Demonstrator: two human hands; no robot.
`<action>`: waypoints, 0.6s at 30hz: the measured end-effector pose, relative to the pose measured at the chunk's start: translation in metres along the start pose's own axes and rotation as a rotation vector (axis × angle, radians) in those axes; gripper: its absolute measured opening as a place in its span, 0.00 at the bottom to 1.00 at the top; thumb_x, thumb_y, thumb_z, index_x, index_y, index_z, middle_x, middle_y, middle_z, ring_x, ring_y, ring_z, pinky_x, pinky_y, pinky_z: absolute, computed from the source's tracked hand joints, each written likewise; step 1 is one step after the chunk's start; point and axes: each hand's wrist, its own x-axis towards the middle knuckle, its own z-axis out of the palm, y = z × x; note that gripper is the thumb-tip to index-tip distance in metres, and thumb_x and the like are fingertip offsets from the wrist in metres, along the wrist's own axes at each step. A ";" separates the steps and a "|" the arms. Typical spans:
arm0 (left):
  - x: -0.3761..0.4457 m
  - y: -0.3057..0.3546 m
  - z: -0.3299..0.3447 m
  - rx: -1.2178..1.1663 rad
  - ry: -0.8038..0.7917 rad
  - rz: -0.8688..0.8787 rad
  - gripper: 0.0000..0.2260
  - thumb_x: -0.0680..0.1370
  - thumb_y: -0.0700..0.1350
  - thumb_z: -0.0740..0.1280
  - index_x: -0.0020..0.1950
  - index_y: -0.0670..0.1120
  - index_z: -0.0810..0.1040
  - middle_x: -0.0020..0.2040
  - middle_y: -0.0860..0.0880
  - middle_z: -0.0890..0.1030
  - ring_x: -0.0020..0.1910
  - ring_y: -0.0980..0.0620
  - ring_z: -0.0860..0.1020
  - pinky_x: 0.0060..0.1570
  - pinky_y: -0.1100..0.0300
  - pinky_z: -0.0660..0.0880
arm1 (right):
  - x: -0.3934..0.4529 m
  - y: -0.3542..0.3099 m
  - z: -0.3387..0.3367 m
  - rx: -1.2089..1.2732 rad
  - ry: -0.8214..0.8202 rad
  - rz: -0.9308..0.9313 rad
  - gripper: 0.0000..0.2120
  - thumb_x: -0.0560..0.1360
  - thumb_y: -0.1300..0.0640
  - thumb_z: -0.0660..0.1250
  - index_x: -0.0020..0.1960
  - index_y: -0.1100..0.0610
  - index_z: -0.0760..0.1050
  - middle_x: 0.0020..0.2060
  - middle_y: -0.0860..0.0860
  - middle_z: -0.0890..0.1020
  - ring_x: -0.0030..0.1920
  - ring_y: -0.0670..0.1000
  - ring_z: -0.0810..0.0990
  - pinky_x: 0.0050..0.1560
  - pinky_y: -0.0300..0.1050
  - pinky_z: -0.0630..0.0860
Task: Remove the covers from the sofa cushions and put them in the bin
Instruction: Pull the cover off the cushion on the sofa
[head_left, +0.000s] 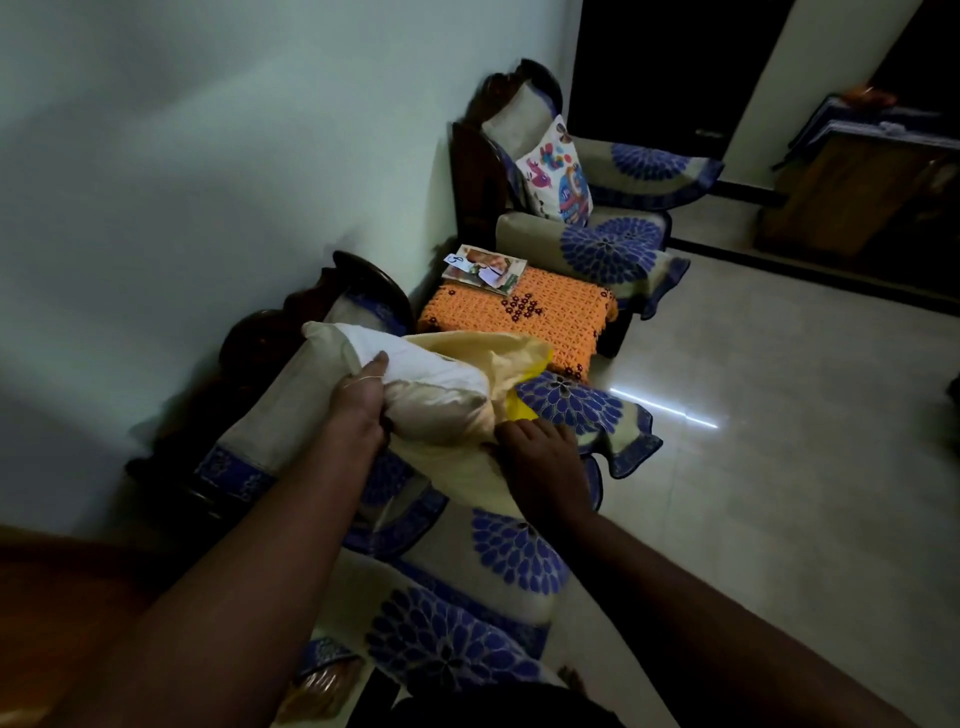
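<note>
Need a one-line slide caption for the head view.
Left hand grips the white cushion insert while right hand pulls the yellow cover off, over an armchair.

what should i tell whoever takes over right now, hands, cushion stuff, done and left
Left hand grips the bare white cushion at its exposed end.
Right hand holds the yellow cover at its opening, over the near sofa chair.
Done: cover partly peeled back, roughly half the cushion is out.
Left: pull the cover fully off and bin it; no bin in view. The patterned cushion on the far chair still has its cover.
</note>
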 end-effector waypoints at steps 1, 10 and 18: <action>0.000 -0.001 0.001 0.044 0.010 0.029 0.28 0.77 0.54 0.71 0.71 0.39 0.73 0.63 0.40 0.79 0.55 0.40 0.79 0.56 0.48 0.78 | 0.004 0.004 0.000 0.016 0.001 -0.014 0.11 0.79 0.45 0.64 0.47 0.52 0.74 0.40 0.50 0.79 0.43 0.57 0.78 0.43 0.51 0.72; -0.025 -0.028 -0.014 0.853 -0.539 0.807 0.32 0.75 0.70 0.62 0.73 0.53 0.71 0.70 0.52 0.75 0.69 0.54 0.73 0.69 0.55 0.69 | 0.029 0.021 -0.030 0.224 0.126 0.016 0.17 0.78 0.48 0.65 0.36 0.58 0.72 0.33 0.54 0.76 0.33 0.56 0.73 0.33 0.47 0.65; -0.024 -0.036 -0.004 0.609 -0.239 0.866 0.07 0.80 0.46 0.68 0.56 0.47 0.83 0.52 0.51 0.83 0.49 0.65 0.79 0.49 0.71 0.74 | 0.031 0.037 -0.038 0.217 -0.247 -0.004 0.11 0.76 0.49 0.73 0.42 0.56 0.77 0.38 0.51 0.82 0.40 0.54 0.81 0.37 0.41 0.62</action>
